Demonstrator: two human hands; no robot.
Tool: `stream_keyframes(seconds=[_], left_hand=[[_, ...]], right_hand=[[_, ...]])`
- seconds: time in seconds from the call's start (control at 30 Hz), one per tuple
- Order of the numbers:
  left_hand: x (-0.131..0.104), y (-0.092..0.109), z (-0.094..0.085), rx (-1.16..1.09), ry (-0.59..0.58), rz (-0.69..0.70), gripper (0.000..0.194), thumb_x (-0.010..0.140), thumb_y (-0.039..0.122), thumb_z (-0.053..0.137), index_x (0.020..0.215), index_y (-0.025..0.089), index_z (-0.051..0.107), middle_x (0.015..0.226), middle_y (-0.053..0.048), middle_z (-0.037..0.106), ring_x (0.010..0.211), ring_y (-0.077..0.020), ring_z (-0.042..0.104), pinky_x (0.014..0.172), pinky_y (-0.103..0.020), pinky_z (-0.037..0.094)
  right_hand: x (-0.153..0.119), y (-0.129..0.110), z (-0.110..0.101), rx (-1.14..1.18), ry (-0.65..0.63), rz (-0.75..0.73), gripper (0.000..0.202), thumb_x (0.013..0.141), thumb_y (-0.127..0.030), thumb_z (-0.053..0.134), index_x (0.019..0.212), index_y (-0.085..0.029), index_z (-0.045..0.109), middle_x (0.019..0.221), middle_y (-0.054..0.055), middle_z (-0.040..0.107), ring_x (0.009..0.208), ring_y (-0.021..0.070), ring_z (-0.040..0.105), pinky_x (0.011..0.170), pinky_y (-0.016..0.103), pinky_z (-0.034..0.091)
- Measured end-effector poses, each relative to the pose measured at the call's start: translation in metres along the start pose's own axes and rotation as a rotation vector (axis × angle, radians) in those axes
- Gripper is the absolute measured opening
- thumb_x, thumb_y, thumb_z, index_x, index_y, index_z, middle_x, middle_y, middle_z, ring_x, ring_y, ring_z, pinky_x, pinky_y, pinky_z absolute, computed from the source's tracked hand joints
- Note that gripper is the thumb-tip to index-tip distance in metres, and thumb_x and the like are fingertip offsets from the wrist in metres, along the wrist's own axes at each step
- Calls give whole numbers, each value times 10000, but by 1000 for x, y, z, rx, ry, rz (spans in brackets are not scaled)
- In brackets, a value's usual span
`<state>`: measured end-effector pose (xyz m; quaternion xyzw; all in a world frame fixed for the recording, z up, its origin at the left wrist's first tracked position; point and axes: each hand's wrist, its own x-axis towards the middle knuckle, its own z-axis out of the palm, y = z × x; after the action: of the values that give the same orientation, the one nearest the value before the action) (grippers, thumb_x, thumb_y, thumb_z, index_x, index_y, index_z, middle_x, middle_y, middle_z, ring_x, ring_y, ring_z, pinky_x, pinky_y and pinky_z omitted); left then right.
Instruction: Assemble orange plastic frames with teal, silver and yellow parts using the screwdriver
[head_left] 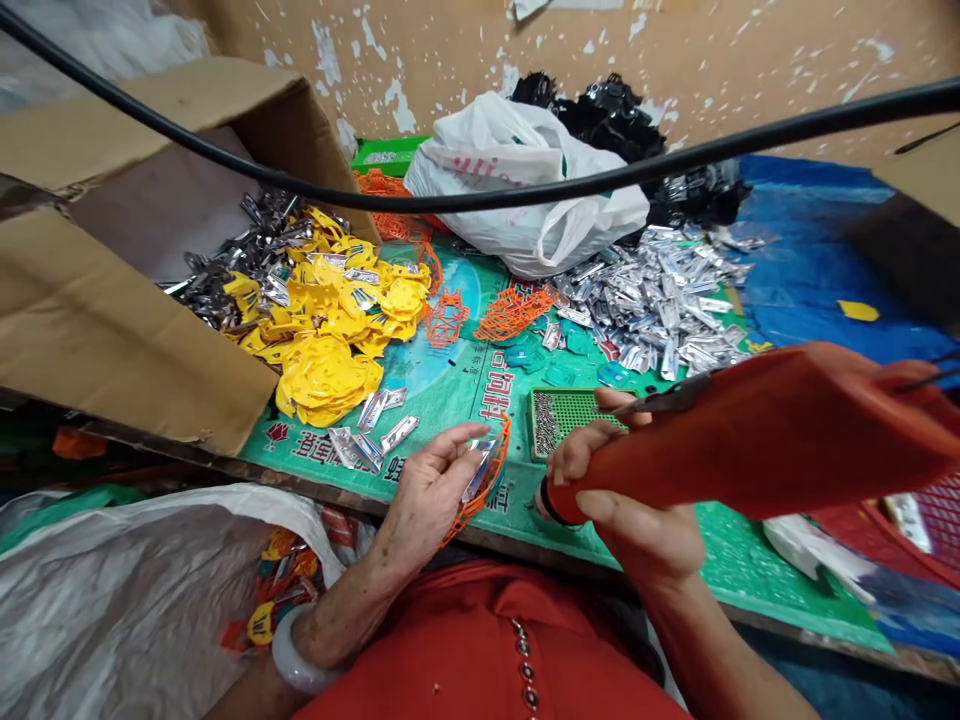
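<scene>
Covering much of its own handle end, the right hand (637, 510) wraps its fingers firmly round a bulky red tool (750, 430), whose far end runs off toward the right edge and whose working tip, beyond a black collar, is hard to make out behind the fingers. Opposite it, the left hand (427, 495) pinches an orange lattice piece (471, 510) between thumb and fingers, with a shiny silver strip (482, 468) lying against it; the palm hides part of the lattice, so whether the two are joined cannot be told. This piece sits just right of the left fingertips, between the hands and short of the tool, over the near edge of the worktop (465, 375). Just beyond the right hand is a green tray (592, 425) of small metal bits, partly covered by those fingers. Loose silver pieces (364, 450) lie near the left hand, with a yellow heap (352, 300) farther beyond, spilling from a cardboard box (112, 310) cut off at the left. Well past both hands, a white bag (510, 170) conceals its contents, a black cable (465, 201) crosses in front of it, and a silver heap (660, 300) spreads beyond the right hand.
</scene>
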<state>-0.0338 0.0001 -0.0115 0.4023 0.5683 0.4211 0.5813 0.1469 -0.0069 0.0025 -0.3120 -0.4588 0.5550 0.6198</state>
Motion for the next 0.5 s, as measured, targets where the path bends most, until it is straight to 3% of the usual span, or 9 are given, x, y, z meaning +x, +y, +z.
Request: stream_keyframes(seconds=[0.13, 0.33, 0.5], left_hand=[[-3, 4, -1, 128, -86, 63, 197, 804, 267, 593, 857, 181, 761, 809, -23, 706, 740, -164, 600, 702, -265, 458], [-7, 13, 3, 379, -335, 219, 240, 814, 220, 605, 984, 197, 772, 850, -45, 670, 815, -193, 600, 763, -295, 444], [-7, 16, 9, 466, -388, 301, 207, 792, 211, 646, 948, 214, 783, 786, -41, 657, 800, -205, 594, 763, -308, 425]], right_hand=[[4, -12, 2, 25, 26, -2, 555, 689, -263, 794, 1193, -328, 572, 723, -32, 622, 637, 165, 569, 623, 345, 498], [24, -51, 14, 61, 68, -6, 555, 616, -284, 845, 1130, -322, 639, 659, -25, 629, 602, 175, 586, 567, 335, 518], [35, -64, 24, 104, 83, -23, 535, 596, -247, 826, 1102, -305, 662, 647, -27, 620, 573, 158, 563, 527, 315, 507]])
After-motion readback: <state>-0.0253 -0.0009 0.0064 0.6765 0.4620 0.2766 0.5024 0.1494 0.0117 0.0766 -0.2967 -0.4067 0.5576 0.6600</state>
